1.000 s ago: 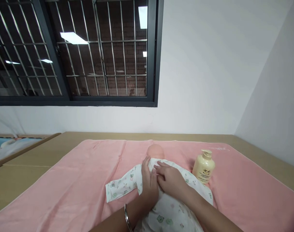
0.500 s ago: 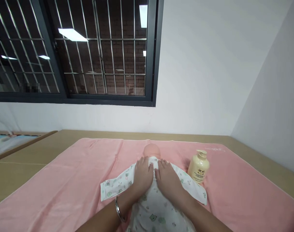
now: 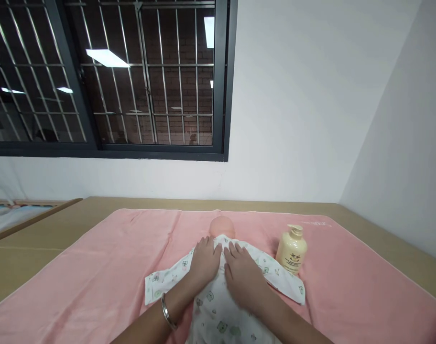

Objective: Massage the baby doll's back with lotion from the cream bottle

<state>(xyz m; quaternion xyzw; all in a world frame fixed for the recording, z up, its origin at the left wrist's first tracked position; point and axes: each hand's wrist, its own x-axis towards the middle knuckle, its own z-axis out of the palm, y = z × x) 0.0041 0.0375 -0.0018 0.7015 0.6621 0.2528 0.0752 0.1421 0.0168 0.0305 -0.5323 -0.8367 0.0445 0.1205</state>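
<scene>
A baby doll [image 3: 222, 227] lies with its bald head pointing away from me. It wears a white long-sleeved outfit [image 3: 221, 315] with a small green print, sleeves spread to both sides. On the upper left of the doll's clothed body rests my left hand [image 3: 205, 260], palm down with fingers extended. My right hand [image 3: 244, 277] lies flat on the right side of the body, a little nearer to me, its fingers stretched out. A silver bangle [image 3: 168, 311] circles my left wrist. The doll's lower part runs out of view between my forearms.
A pale yellow pump bottle [image 3: 291, 249] stands beyond the doll's right sleeve. The pink blanket [image 3: 106, 267] under the doll covers much of the tan surface [image 3: 35, 258]. Behind are a white wall [image 3: 286, 105] and a barred window [image 3: 149, 81].
My right hand has slid slightly down the doll's body toward me, while the left stays near the shoulder. The camera view has shifted slightly.
</scene>
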